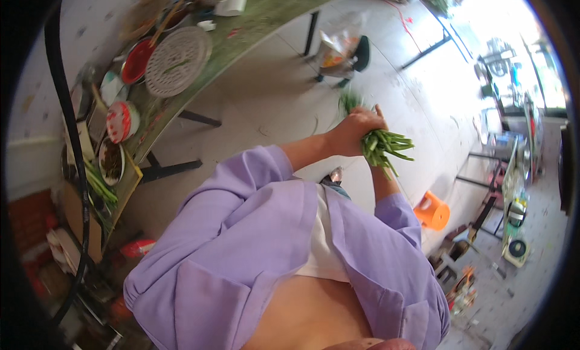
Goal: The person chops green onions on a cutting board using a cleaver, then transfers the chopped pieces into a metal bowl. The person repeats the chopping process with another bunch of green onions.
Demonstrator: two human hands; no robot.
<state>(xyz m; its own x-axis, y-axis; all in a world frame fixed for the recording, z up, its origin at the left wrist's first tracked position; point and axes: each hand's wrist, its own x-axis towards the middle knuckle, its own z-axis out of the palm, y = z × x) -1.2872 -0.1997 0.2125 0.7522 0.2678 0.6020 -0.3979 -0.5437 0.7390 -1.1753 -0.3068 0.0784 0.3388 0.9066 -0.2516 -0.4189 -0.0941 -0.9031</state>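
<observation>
My left hand (356, 131) is closed round a bunch of cut green vegetable stems (386, 146), held out in front of me above the floor. Cut ends fan out to the right of the fist, and leafy tops (349, 101) show blurred on its far side. From below comes my right forearm (383, 179), passing behind the stems. My right hand is mostly hidden by the bunch and the left hand; a finger sticks up beside the fist, but whose it is I cannot tell.
A green table (248, 33) at the left bears a white perforated tray (179, 61), a red bowl (138, 60) and several dishes. An orange stool (432, 211) stands to the right. Farther off is a bin with a plastic bag (342, 48). A cluttered shelf (513, 187) lines the right wall.
</observation>
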